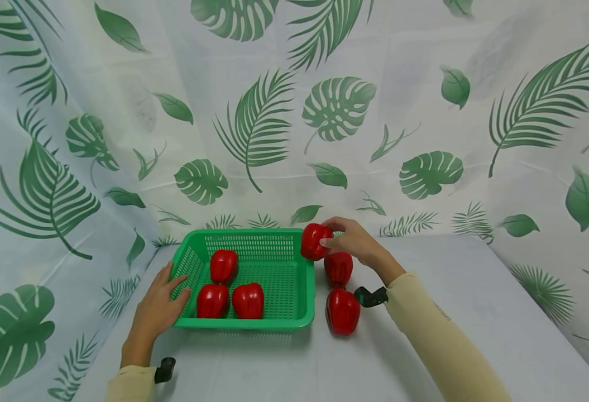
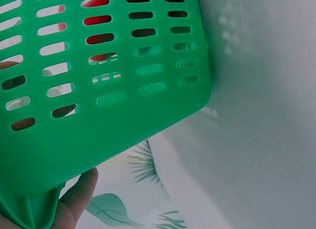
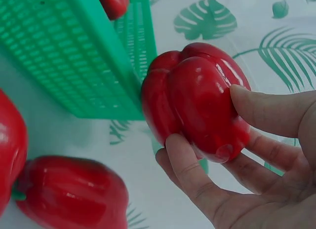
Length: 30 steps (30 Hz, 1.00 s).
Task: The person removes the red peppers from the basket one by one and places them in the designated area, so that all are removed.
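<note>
Right hand (image 1: 349, 239) pinching a red bell pepper (image 1: 312, 242) by the green plastic basket's (image 1: 310, 296) far right corner.
Right arm reaches in diagonally from lower right, pale yellow sleeve (image 1: 440, 324) to the wrist; thumb on one side of the pepper, fingers opposite and below. Pepper held up at the right rim; contact with the rim uncertain. Left hand (image 1: 156, 304) at the basket's left side, fingers spread, thumb and forefinger over the rim; cannot tell whether it grips or merely rests. Three peppers (image 1: 248, 300) inside, toward the left; two more peppers (image 1: 343, 312) on the tabletop (image 1: 445, 268) just right of the basket, one nearer the person.
</note>
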### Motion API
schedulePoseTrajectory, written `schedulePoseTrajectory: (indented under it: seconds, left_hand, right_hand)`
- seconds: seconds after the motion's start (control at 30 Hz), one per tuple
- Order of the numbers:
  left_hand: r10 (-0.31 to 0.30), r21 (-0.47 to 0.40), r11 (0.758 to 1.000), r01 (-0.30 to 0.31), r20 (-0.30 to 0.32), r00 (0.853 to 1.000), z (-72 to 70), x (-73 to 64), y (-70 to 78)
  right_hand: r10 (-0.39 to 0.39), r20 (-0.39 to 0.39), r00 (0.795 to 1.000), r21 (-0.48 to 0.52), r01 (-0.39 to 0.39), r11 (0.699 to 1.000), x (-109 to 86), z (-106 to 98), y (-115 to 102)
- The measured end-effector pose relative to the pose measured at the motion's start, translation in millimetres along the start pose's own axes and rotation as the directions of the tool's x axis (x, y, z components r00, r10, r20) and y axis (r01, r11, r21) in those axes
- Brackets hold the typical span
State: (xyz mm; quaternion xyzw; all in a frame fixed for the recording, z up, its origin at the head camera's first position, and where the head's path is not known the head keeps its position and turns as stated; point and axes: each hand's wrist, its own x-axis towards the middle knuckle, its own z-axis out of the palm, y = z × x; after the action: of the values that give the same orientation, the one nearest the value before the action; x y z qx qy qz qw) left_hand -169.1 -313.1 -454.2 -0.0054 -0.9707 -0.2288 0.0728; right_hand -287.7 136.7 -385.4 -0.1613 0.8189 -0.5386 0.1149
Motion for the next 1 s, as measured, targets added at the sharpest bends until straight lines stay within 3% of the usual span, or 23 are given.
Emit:
schedulePoseTrajectory:
  seconds: [0.27,1.0]
  left_hand:
    - [0.002,0.000,1.000,-0.002,0.003,1.000,-0.2,0.1,1.1]
    - [0.014,0.002,1.000,-0.014,-0.001,1.000,0.5,0.6,-1.8]
  right_hand:
    - [0.004,-0.026,1.000,0.009,-0.004,1.000,-4.5,-9,16]
    - [0.031,-0.077,0.997,0.006,-0.030,1.000,-24.8,-35,31]
